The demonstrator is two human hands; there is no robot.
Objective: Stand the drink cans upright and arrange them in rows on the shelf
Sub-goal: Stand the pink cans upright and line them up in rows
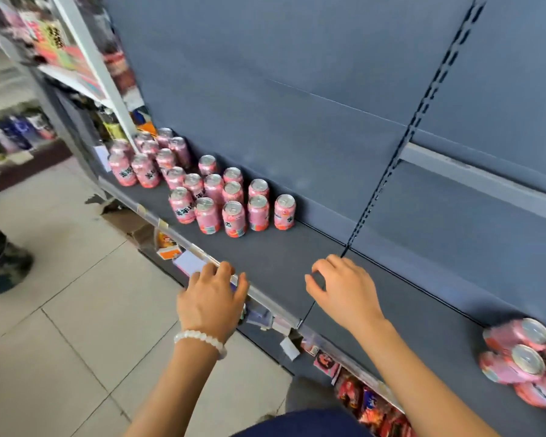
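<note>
While both hands hang over the dark grey shelf [265, 253], I log the stock. Upright cans [234, 219]: pink bodies, silver lids w/ pull tabs, white label patch w/ dark characters, orange-red band at base. They stand in rough rows at approx 11 o'clock from the hands, back row near the blue-grey back panel [297, 89]; a second cluster of the same cans [145, 171] sits further out at 10 o'clock, by the white upright. Rows not tidy, gaps btwn some cans.

Tipped cans [524, 357]: same pink type, lying on their sides in a pile at 3 o'clock, lids facing me, touching each other, blurred.

Left hand [212, 298]: fingers curled over the shelf's front price rail [177, 234], white bead bracelet [200, 340] on wrist; can't tell if it grips anything beyond the rail. Right hand [341, 288]: above bare shelf surface, fingers loosely bent, holding nothing.

Tiled floor [76, 342] at 8 o'clock; snack packets [369, 402] on the tier below.
</note>
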